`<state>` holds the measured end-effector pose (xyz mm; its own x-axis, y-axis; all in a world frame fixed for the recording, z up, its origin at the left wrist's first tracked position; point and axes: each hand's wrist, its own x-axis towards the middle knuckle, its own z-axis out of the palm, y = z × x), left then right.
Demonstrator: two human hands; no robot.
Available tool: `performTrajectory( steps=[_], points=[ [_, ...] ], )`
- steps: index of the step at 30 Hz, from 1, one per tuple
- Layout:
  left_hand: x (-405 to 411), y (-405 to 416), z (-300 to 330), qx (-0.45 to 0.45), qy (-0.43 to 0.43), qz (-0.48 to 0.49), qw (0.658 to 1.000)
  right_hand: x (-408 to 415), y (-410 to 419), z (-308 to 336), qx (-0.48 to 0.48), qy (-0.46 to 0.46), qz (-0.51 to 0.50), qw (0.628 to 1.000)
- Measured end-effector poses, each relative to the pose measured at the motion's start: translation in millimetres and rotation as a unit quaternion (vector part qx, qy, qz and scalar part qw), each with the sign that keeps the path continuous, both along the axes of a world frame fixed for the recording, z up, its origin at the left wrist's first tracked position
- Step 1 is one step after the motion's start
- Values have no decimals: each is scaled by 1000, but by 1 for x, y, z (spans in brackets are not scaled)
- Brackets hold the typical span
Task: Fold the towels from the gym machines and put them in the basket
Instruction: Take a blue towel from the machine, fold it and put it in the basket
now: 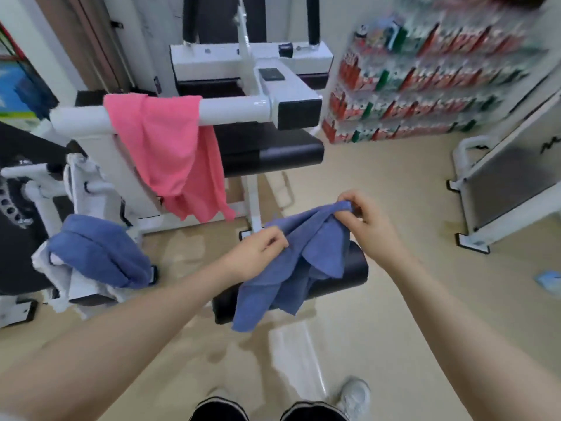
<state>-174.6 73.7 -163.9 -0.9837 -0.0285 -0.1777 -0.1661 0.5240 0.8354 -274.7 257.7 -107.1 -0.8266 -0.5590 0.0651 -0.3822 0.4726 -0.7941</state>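
A: Step in hand, by judgement: finding the corners of the held blue towel [303,256] ahead of the first fold. Best done by sliding along one hem until two neighbouring corners are pinched, then lifting clear of the black roller pad [355,268] so that the cloth hangs flat and straight.

B: Grip at present?

A: Left hand [258,253] with fingers curled, pinching a gathered edge at the towel's left. Right hand [367,220] higher, thumb and fingertips closed on a bunched upper fold. Both closed on cloth, neither spread.

B: Look of the towel?

A: Thin, soft, matte blue; crumpled, hanging in uneven points, lower part draped in front of the roller pad, whether touching it unclear. Likely to slump and twist unless drawn taut between the hands.

B: Other towels?

A: Pink towel [170,153] slung over the white machine bar [230,109], unfolded. Second blue towel [100,250] heaped at the left on a white towel [73,284], beside the machine frame. No basket in view; place of deposit not to be told. Task judged early, with no folded towel visible.
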Motion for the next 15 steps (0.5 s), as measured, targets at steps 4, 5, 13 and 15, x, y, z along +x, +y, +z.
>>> performTrajectory(
  steps=[4,5,13,15],
  points=[
    [-58,91,27,59,52,-14,997,-34,79,29,-44,-26,12,999],
    [-73,115,33,59,50,-23,997,-42,100,35,-48,-29,21,998],
    [-180,274,67,124,-14,-68,990,-124,256,55,-121,-20,-77,990],
    [-202,297,76,183,-36,-55,981,-149,291,53,-130,-30,-133,982]
  ],
)
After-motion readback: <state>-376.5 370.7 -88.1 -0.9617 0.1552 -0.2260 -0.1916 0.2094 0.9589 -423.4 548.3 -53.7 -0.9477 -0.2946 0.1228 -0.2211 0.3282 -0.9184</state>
